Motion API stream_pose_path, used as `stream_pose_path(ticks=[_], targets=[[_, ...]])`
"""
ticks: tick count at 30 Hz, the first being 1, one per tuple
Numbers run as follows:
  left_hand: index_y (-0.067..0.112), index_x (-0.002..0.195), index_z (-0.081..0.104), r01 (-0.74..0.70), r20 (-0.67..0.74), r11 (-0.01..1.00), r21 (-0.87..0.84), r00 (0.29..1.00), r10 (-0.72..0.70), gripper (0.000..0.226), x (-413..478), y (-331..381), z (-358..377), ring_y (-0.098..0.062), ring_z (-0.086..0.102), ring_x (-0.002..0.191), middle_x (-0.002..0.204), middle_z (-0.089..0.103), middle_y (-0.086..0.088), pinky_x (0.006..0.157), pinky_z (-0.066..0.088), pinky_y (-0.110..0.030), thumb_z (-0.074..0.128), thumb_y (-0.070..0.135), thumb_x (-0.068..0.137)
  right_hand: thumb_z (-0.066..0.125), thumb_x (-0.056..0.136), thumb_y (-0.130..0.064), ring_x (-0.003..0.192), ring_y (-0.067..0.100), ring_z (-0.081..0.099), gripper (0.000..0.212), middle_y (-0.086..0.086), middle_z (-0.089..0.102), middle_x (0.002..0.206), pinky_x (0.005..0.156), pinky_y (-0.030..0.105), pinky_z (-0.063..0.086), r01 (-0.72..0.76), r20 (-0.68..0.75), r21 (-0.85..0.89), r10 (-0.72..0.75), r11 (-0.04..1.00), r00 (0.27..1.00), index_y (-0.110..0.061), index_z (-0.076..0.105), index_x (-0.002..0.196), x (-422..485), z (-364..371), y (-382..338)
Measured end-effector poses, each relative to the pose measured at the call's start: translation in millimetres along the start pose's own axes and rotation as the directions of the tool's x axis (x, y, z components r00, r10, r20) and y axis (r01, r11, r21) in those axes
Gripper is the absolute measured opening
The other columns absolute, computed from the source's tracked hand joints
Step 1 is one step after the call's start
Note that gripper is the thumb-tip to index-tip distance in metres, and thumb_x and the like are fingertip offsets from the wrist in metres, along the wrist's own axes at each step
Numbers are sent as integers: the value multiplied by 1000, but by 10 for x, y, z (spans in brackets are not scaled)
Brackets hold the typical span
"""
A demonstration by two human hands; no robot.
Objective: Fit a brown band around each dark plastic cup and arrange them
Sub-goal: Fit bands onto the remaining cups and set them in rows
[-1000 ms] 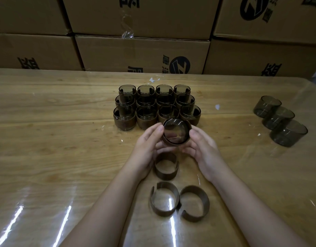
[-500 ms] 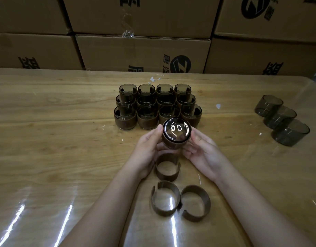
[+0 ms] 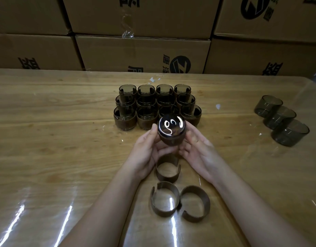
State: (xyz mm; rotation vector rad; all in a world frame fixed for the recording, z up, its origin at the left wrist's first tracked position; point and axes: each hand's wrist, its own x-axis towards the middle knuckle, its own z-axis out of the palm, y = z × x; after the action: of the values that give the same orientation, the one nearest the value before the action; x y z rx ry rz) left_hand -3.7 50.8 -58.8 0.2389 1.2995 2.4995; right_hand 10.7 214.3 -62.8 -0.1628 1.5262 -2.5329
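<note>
both hands (image 3: 173, 150) grip a banded cup (image 3: 172, 130); glare hides its base

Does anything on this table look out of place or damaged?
Only small things: white scraps lie on the table, one behind the banded cups, another to their right. The held cup and others show no visible damage.

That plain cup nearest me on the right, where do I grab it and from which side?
Grip the nearest bare cup by its side wall, from the near right, with the right hand, now holding the banded cup. It stands upright, mouth up, and its far-left side is blocked by the middle cup, leaving the near right free.
</note>
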Motion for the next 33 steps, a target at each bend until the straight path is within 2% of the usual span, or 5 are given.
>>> stream_pose_path(ticks=[8, 13, 19, 23, 33], targets=[[26, 106, 67, -58, -147, 955, 290, 984, 105, 20, 1, -24, 89, -16, 69, 93, 102, 73, -1, 72, 55, -24, 52, 29, 93, 62, 74, -5, 102, 18, 67, 59, 5, 72, 107, 88, 31, 54, 67, -102, 62, -60, 996, 993, -13, 51, 131, -4, 16, -62], [32, 131, 48, -120, -29, 796, 593, 985, 169, 61, -42, -98, 92, -8, 61, 109, 128, 53, -1, 93, 51, -24, 75, 11, 80, 62, 77, -11, 98, 20, 70, 49, 7, 74, 104, 78, 27, 57, 83, -108, 56, -77, 995, 991, -18, 55, 125, -3, -12, -67], [49, 123, 53, -128, -39, 903, 410, 987, 157, 67, -19, -56, -5, -12, 66, 100, 119, 59, -2, 80, 53, -28, 75, 28, 63, 69, 74, -17, 101, 14, 66, 49, -1, 72, 106, 81, 22, 52, 170, -146, -103, -184, 980, 972, -22, 58, 122, -10, -16, -2], [34, 116, 58, -73, -97, 974, 214, 991, 95, 63, 13, -45, -26, -20, 65, 98, 117, 61, -9, 80, 56, -34, 77, 32, 56, 80, 71, -21, 114, 14, 62, 53, -1, 65, 121, 88, 24, 51, 152, -93, -328, -192, 932, 977, -28, 60, 120, -3, 11, 82], [13, 119, 50, 6, -70, 981, 195, 997, 8, 50, 4, -45, -47, -27, 69, 99, 110, 67, -16, 80, 57, -33, 70, 21, 74, 77, 70, -36, 115, 20, 63, 55, 0, 66, 121, 89, 34, 54, 167, -95, -277, -200, 946, 975, -37, 60, 122, -12, 1, 75]])
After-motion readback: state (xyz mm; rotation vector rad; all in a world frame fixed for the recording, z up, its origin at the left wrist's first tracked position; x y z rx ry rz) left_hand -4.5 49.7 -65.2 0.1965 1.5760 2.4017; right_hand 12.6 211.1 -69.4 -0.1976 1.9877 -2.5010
